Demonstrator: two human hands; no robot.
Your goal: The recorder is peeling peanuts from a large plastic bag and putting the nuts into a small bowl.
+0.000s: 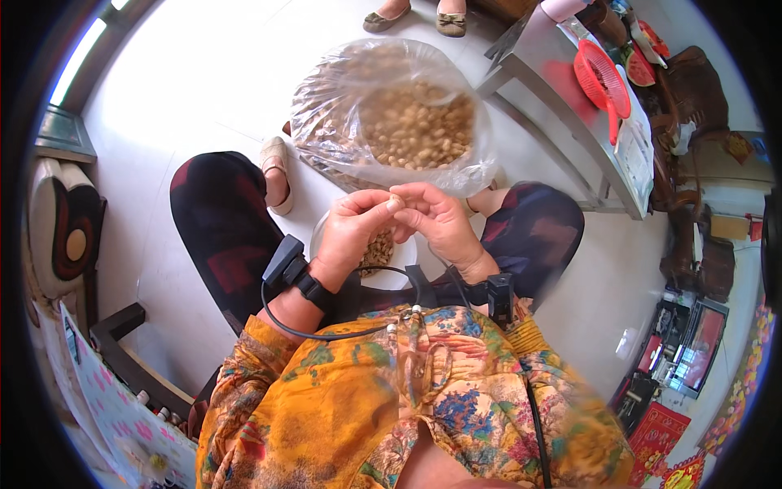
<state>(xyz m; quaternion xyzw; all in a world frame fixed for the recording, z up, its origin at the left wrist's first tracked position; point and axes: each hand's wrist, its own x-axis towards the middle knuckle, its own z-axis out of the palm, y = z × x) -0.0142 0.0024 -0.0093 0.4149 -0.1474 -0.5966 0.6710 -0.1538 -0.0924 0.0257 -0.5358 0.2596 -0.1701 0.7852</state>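
Note:
Between the fingertips of my left hand (351, 229) and my right hand (449, 232) is a small tan nut (396, 200), apparently a peanut in its shell. Both thumbs and forefingers pinch it. Below my hands stands a white bowl (407, 260) with pale broken pieces (377, 249), perhaps shells, partly covered by my left hand and wrist. Just beyond my hands, a large clear plastic bag (330, 116) gapes open, full of what look like unshelled peanuts (421, 125). Black devices with cables are strapped to both my wrists.
My knees flank the bowl. Another person's feet (451, 23) are beyond the bag. At right, a table (537, 91) bears a red plastic colander (602, 79) and a watermelon slice (639, 68). A dark wooden frame (140, 360) stands at left, near a patterned cloth (116, 397).

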